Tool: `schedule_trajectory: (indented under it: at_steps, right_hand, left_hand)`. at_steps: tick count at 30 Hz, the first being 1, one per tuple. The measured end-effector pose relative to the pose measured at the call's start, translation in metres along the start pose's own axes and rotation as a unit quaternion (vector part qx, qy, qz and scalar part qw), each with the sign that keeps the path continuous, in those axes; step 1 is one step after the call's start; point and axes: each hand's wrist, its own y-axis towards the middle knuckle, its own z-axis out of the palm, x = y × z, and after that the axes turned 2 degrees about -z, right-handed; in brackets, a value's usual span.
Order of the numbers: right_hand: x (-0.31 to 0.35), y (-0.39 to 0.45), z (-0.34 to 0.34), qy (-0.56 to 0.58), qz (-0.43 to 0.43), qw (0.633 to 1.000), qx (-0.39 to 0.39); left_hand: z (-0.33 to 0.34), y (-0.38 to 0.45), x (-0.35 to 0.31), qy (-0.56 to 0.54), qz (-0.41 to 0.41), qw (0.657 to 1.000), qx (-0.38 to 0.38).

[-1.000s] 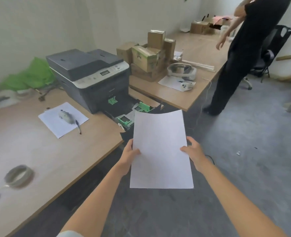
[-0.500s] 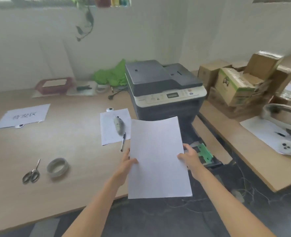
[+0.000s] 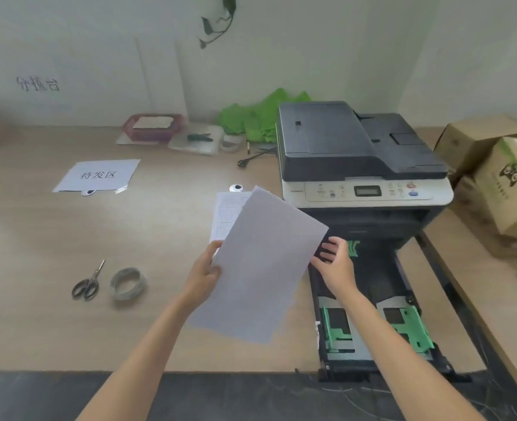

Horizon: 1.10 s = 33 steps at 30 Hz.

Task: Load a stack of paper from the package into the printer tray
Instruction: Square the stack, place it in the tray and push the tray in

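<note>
I hold a thin white stack of paper (image 3: 263,262) above the wooden desk, tilted with its far corner toward the printer. My left hand (image 3: 204,276) grips its left edge and my right hand (image 3: 334,262) pinches its right edge. The grey and black printer (image 3: 360,165) stands at the right of the desk. Its black paper tray (image 3: 372,357) is pulled out toward me, with green guides showing inside; my right forearm crosses over it. No paper package is in view.
A printed sheet (image 3: 228,218) lies under the stack's far edge. Scissors (image 3: 88,282) and a tape roll (image 3: 128,284) lie at the left. A labelled sheet (image 3: 97,176), a red basket (image 3: 152,126) and a green bag (image 3: 260,117) sit farther back. Cardboard boxes (image 3: 503,183) stand right of the printer.
My view has swung left and closer to the printer, so the tray is now fully visible. The stack has tilted clockwise and moved left of the tray, still held by both hands.
</note>
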Motion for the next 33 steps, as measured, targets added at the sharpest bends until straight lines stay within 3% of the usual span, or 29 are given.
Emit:
schedule_trajectory:
  at_steps: [4, 6, 8, 11, 15, 17, 19, 21, 26, 33]
  right_hand:
    - [0.028, 0.017, -0.001, -0.155, -0.153, 0.976, -0.02]
    - [0.042, 0.023, -0.003, -0.171, -0.187, 0.966, 0.048]
    - [0.052, 0.024, -0.004, -0.115, -0.174, 0.97, 0.128]
    - [0.051, 0.027, -0.005, -0.056, -0.165, 0.975, 0.136]
    - [0.038, 0.028, -0.009, 0.021, -0.135, 0.983, 0.124]
    - [0.032, 0.027, -0.011, 0.049, -0.118, 0.985, 0.112]
    - [0.024, 0.023, -0.01, 0.073, -0.11, 0.986, 0.105]
    - [0.014, 0.018, -0.007, 0.092, -0.096, 0.987, 0.091]
    - [-0.013, 0.0, 0.006, 0.083, -0.085, 0.991, 0.058]
    - [-0.05, -0.012, 0.022, -0.034, -0.053, 0.994, 0.093]
  left_hand:
    - [-0.008, 0.018, -0.011, 0.18, 0.037, 0.982, 0.04]
    - [-0.008, 0.024, -0.014, 0.239, 0.046, 0.968, 0.062]
    - [-0.009, 0.027, -0.013, 0.259, 0.046, 0.961, 0.082]
    - [-0.017, 0.028, -0.011, 0.199, 0.037, 0.976, 0.085]
    - [-0.042, 0.027, 0.004, 0.118, -0.006, 0.993, 0.007]
    - [-0.053, 0.022, 0.019, -0.006, -0.056, 0.998, -0.032]
    - [-0.053, 0.017, 0.035, -0.176, -0.115, 0.977, -0.033]
    - [-0.043, 0.015, 0.047, -0.266, -0.143, 0.953, -0.024]
    - [-0.026, 0.015, 0.059, -0.242, -0.125, 0.957, -0.103]
    - [-0.016, 0.005, 0.081, -0.197, -0.151, 0.961, -0.123]
